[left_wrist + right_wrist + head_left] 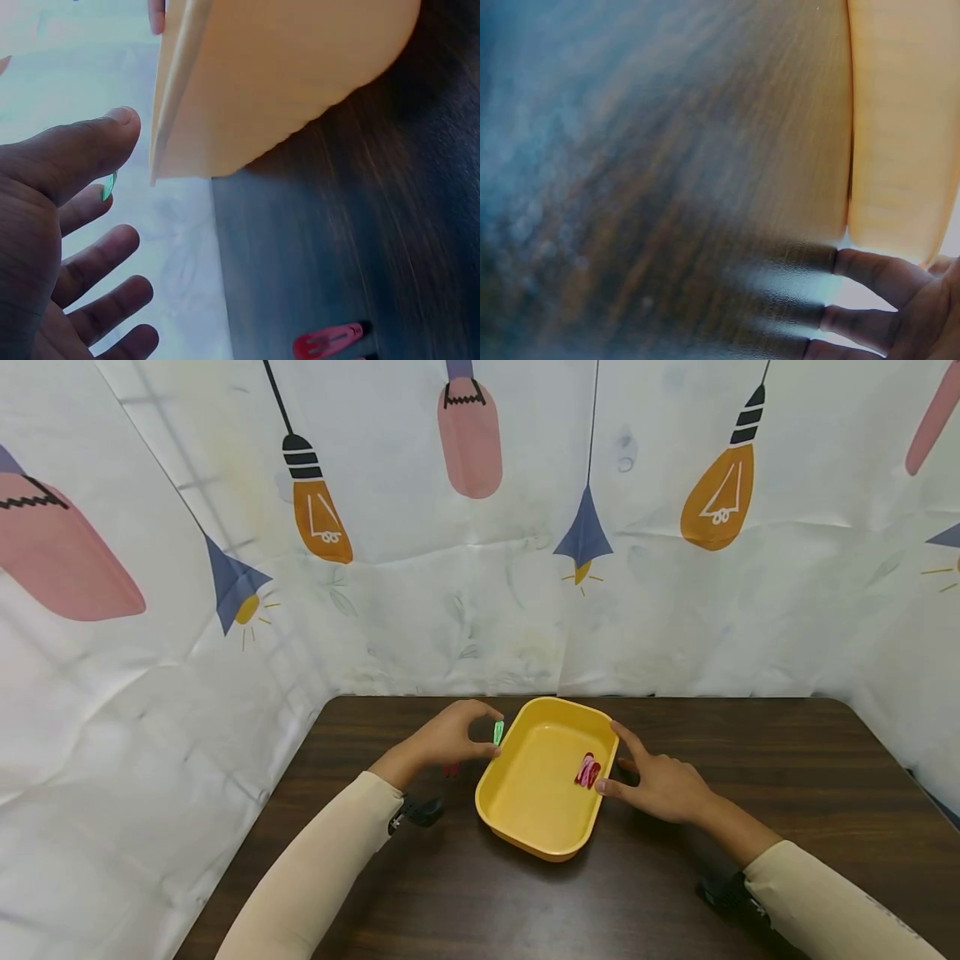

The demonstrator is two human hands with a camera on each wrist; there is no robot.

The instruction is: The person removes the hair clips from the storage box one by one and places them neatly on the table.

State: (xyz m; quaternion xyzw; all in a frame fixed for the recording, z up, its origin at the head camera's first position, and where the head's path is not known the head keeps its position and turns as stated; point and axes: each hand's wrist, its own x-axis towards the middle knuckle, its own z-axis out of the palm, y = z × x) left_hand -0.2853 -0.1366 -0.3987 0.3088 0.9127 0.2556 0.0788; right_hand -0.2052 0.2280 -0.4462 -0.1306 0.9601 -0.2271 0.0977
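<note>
Between the thumb and index fingertip of my left hand (453,732) is a green hair clip (498,732), pinched just outside the left rim of a yellow tray (536,777). The left wrist view shows the clip partly behind the thumb, other fingers spread. My right hand (663,785) rests against the tray's right side, index finger extended to the rim near the far corner and thumb over the edge. Inside, near that thumb, lie several pink and red hair clips (587,771). In the right wrist view, fingertips reach down beside the tray's outer wall (900,135).
Red hair clips (328,342) lie on the dark wooden table (750,752), left of the tray and partly hidden by the left hand in the head view. A white curtain (480,610) printed with lamps and bulbs hangs behind the table and along its sides.
</note>
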